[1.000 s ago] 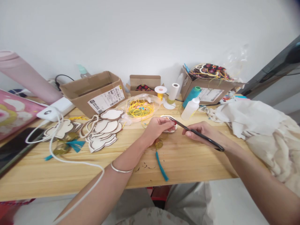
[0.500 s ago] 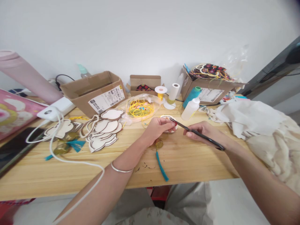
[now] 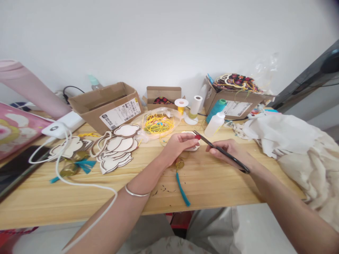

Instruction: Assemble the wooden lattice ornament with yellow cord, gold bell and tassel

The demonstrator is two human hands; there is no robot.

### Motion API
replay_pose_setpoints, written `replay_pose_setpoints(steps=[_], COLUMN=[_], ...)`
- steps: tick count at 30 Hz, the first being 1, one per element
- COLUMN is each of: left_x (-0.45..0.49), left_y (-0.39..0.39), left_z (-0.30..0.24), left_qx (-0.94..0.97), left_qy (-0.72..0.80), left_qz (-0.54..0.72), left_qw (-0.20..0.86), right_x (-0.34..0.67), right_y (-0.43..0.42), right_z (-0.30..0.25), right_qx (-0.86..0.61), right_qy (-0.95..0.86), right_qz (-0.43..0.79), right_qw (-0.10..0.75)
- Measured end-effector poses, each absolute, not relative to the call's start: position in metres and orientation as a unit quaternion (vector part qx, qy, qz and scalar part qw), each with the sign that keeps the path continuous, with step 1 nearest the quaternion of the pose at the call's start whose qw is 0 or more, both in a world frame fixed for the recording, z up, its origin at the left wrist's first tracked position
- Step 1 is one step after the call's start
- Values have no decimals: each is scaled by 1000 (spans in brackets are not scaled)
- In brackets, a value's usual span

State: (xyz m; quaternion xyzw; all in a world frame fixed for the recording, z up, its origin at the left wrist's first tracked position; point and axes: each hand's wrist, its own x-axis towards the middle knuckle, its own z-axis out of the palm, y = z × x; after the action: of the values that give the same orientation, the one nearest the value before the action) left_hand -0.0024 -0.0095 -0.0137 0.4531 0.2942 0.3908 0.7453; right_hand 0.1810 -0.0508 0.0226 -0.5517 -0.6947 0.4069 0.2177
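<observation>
My left hand (image 3: 182,143) is closed, pinching a small red piece (image 3: 197,137) between thumb and fingers. Black scissors (image 3: 225,152) rest in my right hand (image 3: 229,151), their narrow tip right beside the red piece; whether the blades are apart I cannot tell. Under my left fingertips lies a pale, dark-edged wooden shape (image 3: 195,146), partly hidden. Below my left hand, a small gold bell-like piece (image 3: 179,163) lies on the table with a teal tassel (image 3: 182,189) trailing towards the front edge.
Wooden cutouts (image 3: 116,148) and a white cable (image 3: 87,184) lie left. Behind are an open carton (image 3: 106,109), yellow cord (image 3: 159,124), a thread spool (image 3: 181,106), a white bottle (image 3: 215,123) and a filled box (image 3: 235,102). Cream cloth (image 3: 304,148) covers the right side.
The scissors' tip has shifted slightly up and right, and more of the red piece shows. My left hand has stayed almost in place.
</observation>
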Motion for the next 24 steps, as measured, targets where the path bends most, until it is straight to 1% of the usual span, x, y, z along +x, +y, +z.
replay_pose_setpoints(steps=[6, 16, 24], left_x=[0, 0, -1], left_y=[-11, -10, -10], left_z=[-15, -14, -14], left_qx=[475, 460, 453], left_qy=[309, 293, 293], left_qz=[403, 420, 419], left_qw=[719, 726, 730], right_x=[173, 171, 166], right_y=[-54, -57, -60], right_z=[18, 23, 33], right_qx=[-553, -528, -528], right_qy=[-673, -671, -684], right_qz=[426, 464, 448], right_qw=[245, 237, 230])
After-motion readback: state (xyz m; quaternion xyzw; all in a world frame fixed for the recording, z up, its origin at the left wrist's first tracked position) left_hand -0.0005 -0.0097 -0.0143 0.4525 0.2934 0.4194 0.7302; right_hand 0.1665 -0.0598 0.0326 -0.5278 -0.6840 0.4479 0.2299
